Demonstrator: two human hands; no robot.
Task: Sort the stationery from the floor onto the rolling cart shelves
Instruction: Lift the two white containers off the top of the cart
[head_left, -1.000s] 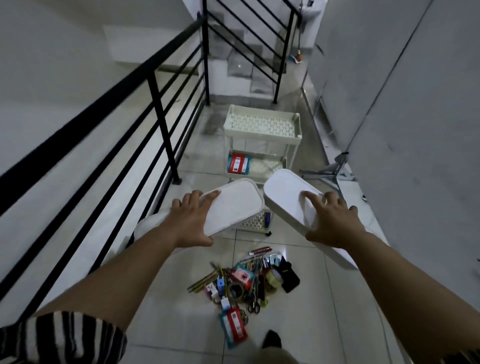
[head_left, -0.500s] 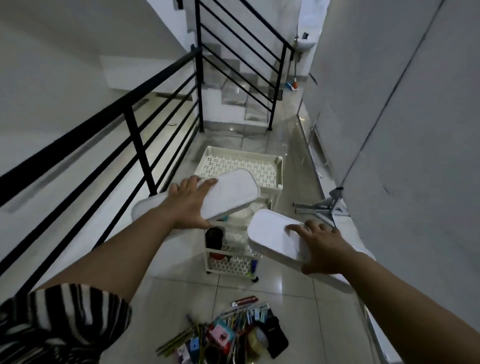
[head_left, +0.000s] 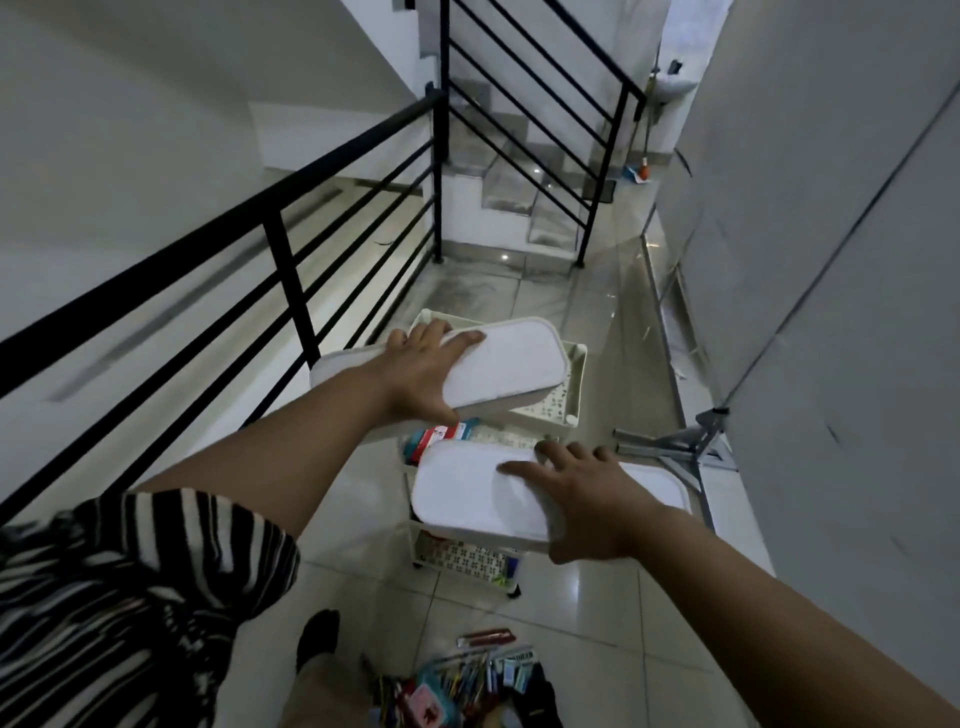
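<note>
1. A heap of stationery (head_left: 462, 686) is seen unsorted on the floor (head_left: 597, 623), nearest.
2. The right hand (head_left: 587, 499) is clamped on a white container (head_left: 478, 488) over the rolling cart (head_left: 467, 558).
3. Farther, the left hand (head_left: 421, 374) is clamped on another white container (head_left: 514, 358) above the top shelf (head_left: 571, 364).
4. Few items are shelved; most sorting is judged outstanding.

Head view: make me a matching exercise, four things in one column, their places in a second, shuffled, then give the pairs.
Things
1. left hand
2. right hand
3. stationery pile
4. railing

Places
A. on the floor tiles, nearest the camera
B. gripping the white box over the cart's top shelf
C. along the left, beside the cart
D. gripping the white box lower in the picture, in front of the cart

Pairs: 1-B, 2-D, 3-A, 4-C
</note>
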